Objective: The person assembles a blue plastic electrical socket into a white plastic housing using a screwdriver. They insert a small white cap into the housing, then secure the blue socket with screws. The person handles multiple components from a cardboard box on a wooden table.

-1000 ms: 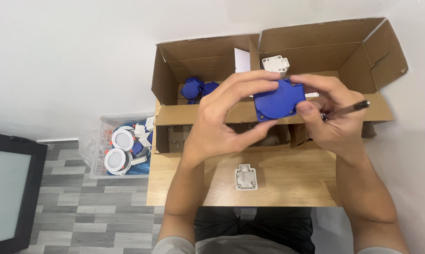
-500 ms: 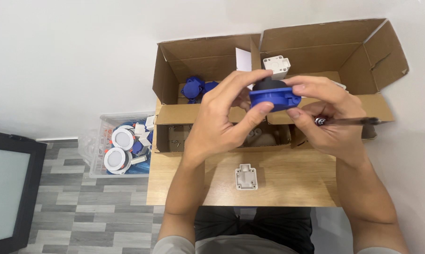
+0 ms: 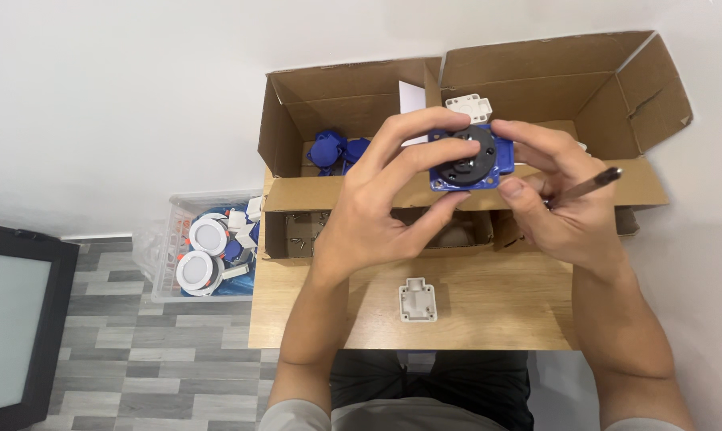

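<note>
I hold a blue square plastic part with a black round centre (image 3: 468, 160) up between both hands, above the cardboard boxes. My left hand (image 3: 381, 203) grips its left side and lower edge with fingers and thumb. My right hand (image 3: 554, 201) pinches its right side and also holds a thin dark screwdriver (image 3: 591, 184) that points to the right. A small white plastic housing (image 3: 418, 300) lies on the wooden table (image 3: 489, 311) below my hands.
Two open cardboard boxes (image 3: 341, 104) stand at the table's far side; the left one holds more blue parts (image 3: 333, 150), and a white part (image 3: 467, 106) shows at the back. A clear bin (image 3: 165, 247) with white round fittings sits on the floor to the left.
The blue part has been turned in my hands: its black round face now points at me, where earlier its plain blue side and then its edge showed.
</note>
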